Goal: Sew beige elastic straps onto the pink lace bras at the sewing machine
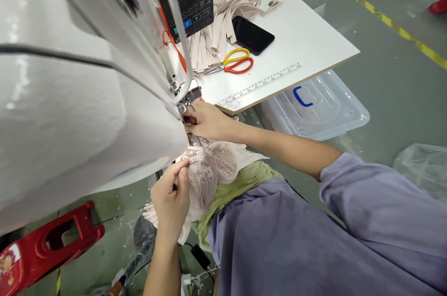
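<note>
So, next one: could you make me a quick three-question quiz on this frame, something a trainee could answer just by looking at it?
1. Multiple choice: what colors are the two handle loops of the scissors?
A) blue and green
B) yellow and red
C) black and white

2. True or false: the phone lies on the white tabletop with its screen dark.

3. Fill in the blank: the right hand is close to the metal parts under the head of the sewing machine, while the left hand pinches the edge trim of a garment whose cups are covered in ____.

Key: 1 B; 2 true; 3 lace.
</note>
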A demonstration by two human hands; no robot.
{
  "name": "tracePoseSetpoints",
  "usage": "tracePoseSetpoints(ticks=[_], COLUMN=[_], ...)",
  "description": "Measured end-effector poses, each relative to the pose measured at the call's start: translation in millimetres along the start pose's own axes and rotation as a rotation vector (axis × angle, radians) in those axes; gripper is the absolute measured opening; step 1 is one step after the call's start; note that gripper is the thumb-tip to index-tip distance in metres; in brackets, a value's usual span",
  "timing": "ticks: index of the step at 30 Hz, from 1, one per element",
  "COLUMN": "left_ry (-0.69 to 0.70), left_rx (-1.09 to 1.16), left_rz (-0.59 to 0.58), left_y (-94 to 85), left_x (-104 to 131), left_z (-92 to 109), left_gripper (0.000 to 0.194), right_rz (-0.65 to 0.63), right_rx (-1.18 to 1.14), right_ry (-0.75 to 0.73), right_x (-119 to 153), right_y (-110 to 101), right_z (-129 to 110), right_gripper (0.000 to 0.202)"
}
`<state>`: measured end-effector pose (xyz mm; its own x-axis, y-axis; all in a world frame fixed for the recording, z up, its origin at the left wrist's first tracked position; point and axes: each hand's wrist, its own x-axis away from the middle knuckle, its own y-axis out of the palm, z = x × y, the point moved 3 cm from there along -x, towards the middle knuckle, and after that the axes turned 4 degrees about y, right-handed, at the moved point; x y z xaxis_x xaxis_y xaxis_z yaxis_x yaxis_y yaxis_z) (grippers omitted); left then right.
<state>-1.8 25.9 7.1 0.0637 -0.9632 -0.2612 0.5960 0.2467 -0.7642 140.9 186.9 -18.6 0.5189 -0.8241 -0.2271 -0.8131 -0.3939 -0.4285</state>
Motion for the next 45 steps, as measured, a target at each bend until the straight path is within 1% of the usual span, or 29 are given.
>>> tracePoseSetpoints(ticks=[5,17,21,25,30,33,37,41,45], left_ry=[0.015,0.034,0.035,0.027,0.024,0.039,0.062,0.038,0.003], left_rx=[-0.003,0.017,0.016,0.006,0.042,0.043,0.044,0.017,-0.012], left_rz=[0.010,-0.009,0.034,0.087,0.044,0.048,0.047,0.035,0.041], left_y=[2.0,6.2,7.8,9.9,12.9,12.8,12.1,11.5,10.9], left_x=[-0.3,-1.4,2.0,7.6,9.4,5.9,0.4,-2.5,-4.3], left_z=[0.5,3.6,-0.1,-9.3,-14.3,-12.8,-11.4,-13.0,-14.0], left_gripper=[0.021,0.022,0.023,0.029,0.027,0.026,0.026,0.025,0.027], right_rz=[0.007,0.035,0.033,0.033,0.036,0.034,0.047,0.039,0.045], right_rx=[0.003,-0.062,-0.082,-0.070,-0.082,-0.096,-0.058,-0.029,-0.032], right_ry=[0.000,-0.044,-0.063,-0.078,-0.054,-0.051,-0.054,-0.052,-0.026], right_x=[0.8,3.9,4.8,6.1,10.1,11.5,8.6,4.5,5.3], right_y=[-0.6,-2.2,-4.4,-6.9,-6.2,-5.0,-3.8,-1.7,-3.8], right_z=[0.2,0.0,-0.6,-0.8,-3.1,-5.3,-3.4,0.0,-5.7], right_gripper=[0.011,0.010,0.010,0.007,0.003,0.003,0.003,0.006,0.006])
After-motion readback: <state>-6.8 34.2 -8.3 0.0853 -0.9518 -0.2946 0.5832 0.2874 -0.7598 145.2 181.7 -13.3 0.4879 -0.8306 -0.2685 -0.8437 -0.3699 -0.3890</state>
